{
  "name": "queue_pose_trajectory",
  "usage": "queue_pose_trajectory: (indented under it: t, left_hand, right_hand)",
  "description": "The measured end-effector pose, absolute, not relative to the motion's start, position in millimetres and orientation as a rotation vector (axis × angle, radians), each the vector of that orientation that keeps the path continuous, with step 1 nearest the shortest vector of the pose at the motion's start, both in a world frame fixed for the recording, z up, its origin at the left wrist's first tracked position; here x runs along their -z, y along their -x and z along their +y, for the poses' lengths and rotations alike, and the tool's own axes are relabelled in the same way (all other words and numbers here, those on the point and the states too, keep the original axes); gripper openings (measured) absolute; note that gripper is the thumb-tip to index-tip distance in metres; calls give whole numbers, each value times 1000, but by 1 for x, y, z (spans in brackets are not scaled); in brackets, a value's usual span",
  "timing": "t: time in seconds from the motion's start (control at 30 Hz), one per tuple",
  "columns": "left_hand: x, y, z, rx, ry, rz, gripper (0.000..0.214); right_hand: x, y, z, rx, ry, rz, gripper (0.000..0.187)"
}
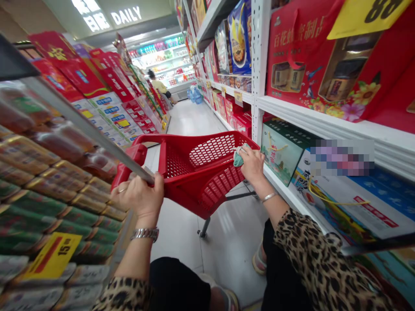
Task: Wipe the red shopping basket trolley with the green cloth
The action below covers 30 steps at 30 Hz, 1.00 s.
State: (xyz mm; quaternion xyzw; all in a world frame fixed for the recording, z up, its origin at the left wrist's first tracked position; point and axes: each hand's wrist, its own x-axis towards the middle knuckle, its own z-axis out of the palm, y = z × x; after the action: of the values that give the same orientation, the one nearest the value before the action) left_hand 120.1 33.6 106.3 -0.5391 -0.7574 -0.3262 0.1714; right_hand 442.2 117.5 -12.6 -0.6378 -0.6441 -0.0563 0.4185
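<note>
A red plastic shopping cart (197,172) stands tilted in the aisle in front of me. My left hand (141,196) is closed around the cart's rim at its near left corner, beside the metal edge of a shelf; a ring and a wristwatch show on it. My right hand (251,164) rests on the cart's right rim, fingers closed on a small pale green cloth (238,157). A bracelet sits on that wrist. Both arms wear leopard-print sleeves.
Shelves of stacked cans (48,181) with a yellow price tag (53,255) crowd the left. Boxed gift sets (340,60) fill the white shelving (324,123) on the right. The white-floored aisle (191,119) runs ahead, where a person (158,86) bends near refrigerated shelves.
</note>
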Motion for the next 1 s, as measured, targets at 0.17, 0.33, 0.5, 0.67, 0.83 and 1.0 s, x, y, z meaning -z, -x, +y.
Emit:
queue_pose_trajectory:
  t: [0.17,0.33,0.5,0.67,0.83,1.0]
  left_hand:
    - [-107,-128,31,869,1470,-2083,38]
    - [-107,-131,29,906,1474,-2066,37]
    - [-103,-134,29,959,1480,-2050,37]
    - [-99,-137,28,1015,1504,-2020,33]
    - [-98,-141,20,1006,1511,-2017,33]
    - [-96,-141,17,1014,1511,-1975,34]
  right_hand:
    - [1,-410,94,104,1524,-1739,43]
    - [-6,-381,78,128,1443,-1845,42]
    - [-17,-356,60,93,1361,-1932,48]
    - [-40,-330,38,1,1344,-2007,49]
    - [-63,-312,21,-26,1261,-2086,50]
    - [-83,-300,7,-16,1179,-2167,49]
